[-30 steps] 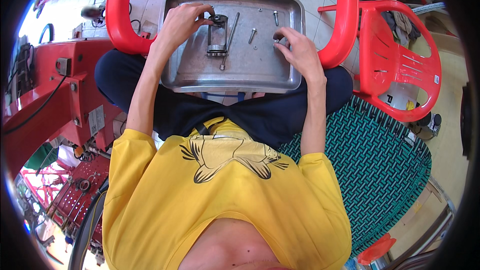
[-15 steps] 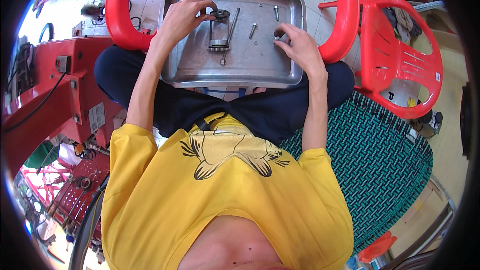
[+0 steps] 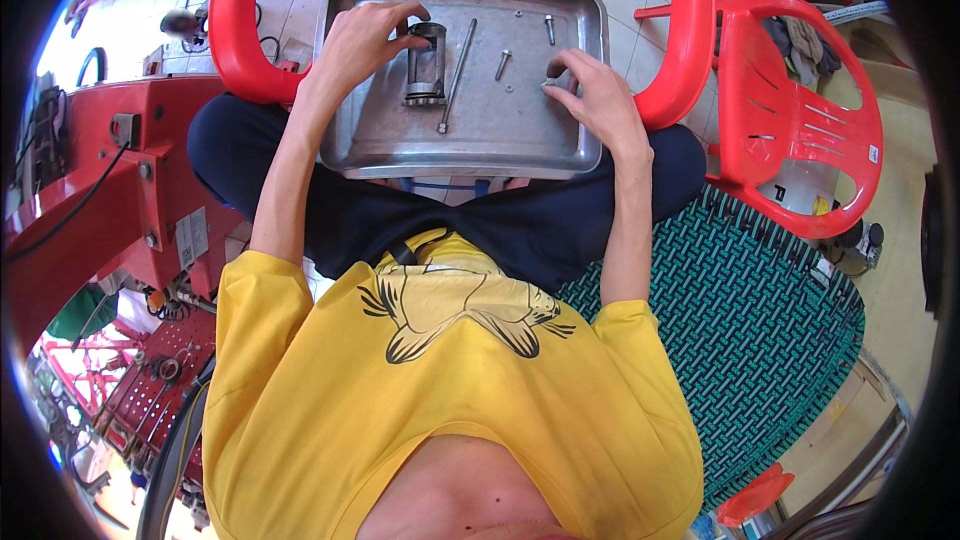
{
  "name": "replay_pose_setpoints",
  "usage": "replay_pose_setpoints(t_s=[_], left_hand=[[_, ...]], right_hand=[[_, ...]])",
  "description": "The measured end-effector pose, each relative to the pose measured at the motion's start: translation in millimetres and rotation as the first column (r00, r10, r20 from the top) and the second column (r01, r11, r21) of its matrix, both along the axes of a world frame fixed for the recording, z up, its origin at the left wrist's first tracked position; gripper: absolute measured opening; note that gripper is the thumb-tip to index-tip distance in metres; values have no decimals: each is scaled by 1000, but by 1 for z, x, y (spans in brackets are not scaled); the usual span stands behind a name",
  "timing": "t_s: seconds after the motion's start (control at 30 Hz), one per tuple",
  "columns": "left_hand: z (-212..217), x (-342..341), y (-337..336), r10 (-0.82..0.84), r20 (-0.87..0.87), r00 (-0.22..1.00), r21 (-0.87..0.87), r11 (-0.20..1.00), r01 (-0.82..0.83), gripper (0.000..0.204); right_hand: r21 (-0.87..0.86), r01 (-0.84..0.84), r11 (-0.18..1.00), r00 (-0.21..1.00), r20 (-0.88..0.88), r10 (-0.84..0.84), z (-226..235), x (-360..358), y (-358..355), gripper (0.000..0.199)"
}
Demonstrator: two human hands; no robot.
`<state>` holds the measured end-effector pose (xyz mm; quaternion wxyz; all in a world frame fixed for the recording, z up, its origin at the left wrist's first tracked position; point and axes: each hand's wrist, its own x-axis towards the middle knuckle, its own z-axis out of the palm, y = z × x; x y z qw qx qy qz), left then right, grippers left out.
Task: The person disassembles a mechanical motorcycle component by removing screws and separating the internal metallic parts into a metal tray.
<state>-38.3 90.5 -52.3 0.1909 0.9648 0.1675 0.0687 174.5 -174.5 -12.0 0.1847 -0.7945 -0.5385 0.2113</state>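
A shallow metal tray (image 3: 470,162) rests across the red chair in front of my legs. At its left side my left hand (image 3: 368,40) grips the dark far end of a cage-like cylindrical metal part (image 3: 425,98) between thumb and fingers. Just right of that part lies a long thin bolt (image 3: 459,72), its head toward me. My right hand (image 3: 600,105), over the tray's right side, pinches a small silver nut (image 3: 549,82) at its fingertips. Two short bolts (image 3: 503,65) and a few tiny nuts (image 3: 509,89) lie between the hands.
Red plastic armrests (image 3: 682,30) flank the tray. Another red chair (image 3: 800,110) stands to the right, beside a green-and-black woven seat (image 3: 740,340). At left are a red metal machine frame (image 3: 170,170) and a red perforated panel with tools (image 3: 150,380).
My left hand has shifted the cylindrical part slightly left and turned it, so it now lies apart from the long bolt. The right hand stays nearly in place with the nut.
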Motion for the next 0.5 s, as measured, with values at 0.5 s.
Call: replay_pose_setpoints(t_s=[0.5], left_hand=[[4, 0, 0, 17, -83, 996, -1, 1000, -17, 32]], right_hand=[[5, 12, 1000, 1000, 11, -12, 0, 1, 0, 25]])
